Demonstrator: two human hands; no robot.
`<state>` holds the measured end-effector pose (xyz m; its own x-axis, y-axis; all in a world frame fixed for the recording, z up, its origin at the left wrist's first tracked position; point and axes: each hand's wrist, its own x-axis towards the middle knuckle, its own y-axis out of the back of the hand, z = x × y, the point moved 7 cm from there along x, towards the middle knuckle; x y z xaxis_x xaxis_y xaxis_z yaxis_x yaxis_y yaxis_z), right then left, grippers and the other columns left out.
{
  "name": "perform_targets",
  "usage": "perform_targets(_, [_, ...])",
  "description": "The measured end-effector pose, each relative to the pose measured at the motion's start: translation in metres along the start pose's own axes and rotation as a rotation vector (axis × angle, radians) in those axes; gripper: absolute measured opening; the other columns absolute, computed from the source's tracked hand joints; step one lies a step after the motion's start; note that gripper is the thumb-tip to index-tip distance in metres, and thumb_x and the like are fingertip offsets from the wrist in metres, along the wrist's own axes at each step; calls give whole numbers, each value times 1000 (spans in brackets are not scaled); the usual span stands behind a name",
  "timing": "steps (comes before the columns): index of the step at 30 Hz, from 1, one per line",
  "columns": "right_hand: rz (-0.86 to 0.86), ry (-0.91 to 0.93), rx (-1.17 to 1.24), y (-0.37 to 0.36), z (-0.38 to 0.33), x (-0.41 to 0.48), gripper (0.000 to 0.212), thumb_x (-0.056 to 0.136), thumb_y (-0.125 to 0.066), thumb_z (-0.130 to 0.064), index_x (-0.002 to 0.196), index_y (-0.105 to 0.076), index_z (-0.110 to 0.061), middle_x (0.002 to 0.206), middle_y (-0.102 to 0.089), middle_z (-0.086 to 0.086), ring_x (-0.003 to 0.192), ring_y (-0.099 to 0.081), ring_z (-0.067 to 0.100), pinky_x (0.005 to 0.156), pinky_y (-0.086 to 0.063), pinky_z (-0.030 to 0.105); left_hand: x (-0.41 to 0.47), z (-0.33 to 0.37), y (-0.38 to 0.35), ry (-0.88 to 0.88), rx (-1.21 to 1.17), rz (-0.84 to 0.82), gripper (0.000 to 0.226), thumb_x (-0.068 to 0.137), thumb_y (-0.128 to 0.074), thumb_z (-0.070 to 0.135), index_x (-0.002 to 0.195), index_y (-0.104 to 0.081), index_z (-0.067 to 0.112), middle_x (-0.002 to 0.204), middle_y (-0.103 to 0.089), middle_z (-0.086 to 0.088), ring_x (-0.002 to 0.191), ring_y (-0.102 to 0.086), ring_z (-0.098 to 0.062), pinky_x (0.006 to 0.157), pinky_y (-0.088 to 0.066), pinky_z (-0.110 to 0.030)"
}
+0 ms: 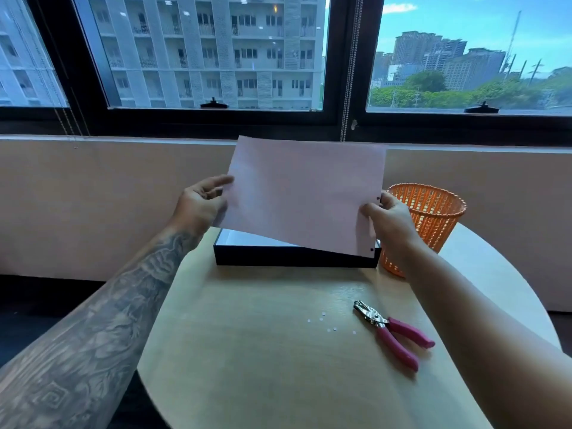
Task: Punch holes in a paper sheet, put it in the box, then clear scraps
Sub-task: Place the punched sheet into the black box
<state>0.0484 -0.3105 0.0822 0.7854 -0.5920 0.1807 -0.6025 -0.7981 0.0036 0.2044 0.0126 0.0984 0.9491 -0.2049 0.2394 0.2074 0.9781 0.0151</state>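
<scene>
The left hand (pixel 201 202) and the right hand (pixel 387 221) each pinch a side edge of the pink paper sheet (pixel 306 196), held tilted between them just above the open black box (pixel 294 257). Nearer on the table (pixel 247 366), white scraps (pixel 328 324) lie beside the hole punch (pixel 393 331).

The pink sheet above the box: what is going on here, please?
A person holds the pink paper sheet by its side edges, left hand on one, right hand on the other beside the punched holes. Its lower edge hangs over the open black box, not yet inside. The hole punch lies on the table with small paper scraps beside it. An orange basket stands nearby.
</scene>
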Motion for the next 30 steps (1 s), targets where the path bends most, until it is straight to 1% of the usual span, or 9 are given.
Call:
perform_targets(2, [53,24,-76,1,0,13,19,91,-58,-4,100,-65,-20,100,-73,9,80,-69,20,70,-56,34,9,-6,-3,-15,165,-10,40,87,-51,-10,113,-72,12,86,-70,-1,53,-52,-9,47,-43,-19])
perform_targets(6, [183,129,-211,1,0,36,33,90,-63,-7,116,-46,-19,89,-61,2,72,-60,13,56,-49,23,28,-20,-14,-15,328,-2,27,93,-59,5,115,-72,14,112,-70,1,96,-63,-12,82,-48,-20])
perform_targets(9, [209,189,-345,-9,11,58,15,89,-65,-10,102,-61,-17,91,-63,3,76,-61,17,60,-46,24,42,-33,-25,-6,402,-4,31,93,-61,7,123,-67,11,119,-65,1,113,-60,-14,81,-45,-13])
perform_targets(11, [183,141,-426,-20,29,72,9,89,-66,-15,96,-71,-17,89,-68,1,81,-65,19,68,-45,24,49,-46,-33,9,464,-34,34,94,-61,8,129,-64,8,126,-62,-1,114,-55,-13,70,-43,-4])
perform_targets(15, [50,23,-609,-38,71,86,19,91,-64,-24,102,-75,-13,97,-73,4,91,-67,22,79,-49,30,61,-83,-44,96,637,-160,43,96,-59,14,138,-56,7,143,-55,-6,131,-51,-20,102,-39,-24])
perform_targets(18, [-59,-34,-822,-43,95,91,27,90,-62,-31,107,-73,-12,106,-72,5,98,-66,25,86,-53,36,66,-107,-47,141,771,-207,47,95,-59,24,140,-54,13,148,-52,-4,136,-48,-22,111,-35,-32])
perform_targets(23, [-215,-151,-1065,-50,116,96,35,90,-66,-37,84,-69,-3,79,-68,17,71,-64,28,64,-48,35,70,-120,-54,119,1095,-244,36,95,-53,39,121,-60,16,133,-56,-3,115,-55,-24,94,-44,-37])
perform_targets(26, [-285,-192,-1190,-53,122,97,42,91,-61,-50,105,-69,-12,103,-71,8,94,-67,27,87,-56,38,73,-125,-59,116,1250,-288,41,96,-48,46,111,-61,11,121,-63,-7,95,-58,-25,74,-44,-34])
perform_targets(30, [-312,-207,-1282,-54,121,95,55,93,-53,-58,124,-66,-15,128,-64,8,115,-59,30,101,-49,41,75,-132,-61,174,1405,-329,32,94,-46,38,80,-55,12,86,-60,-3,70,-54,-22,58,-37,-29])
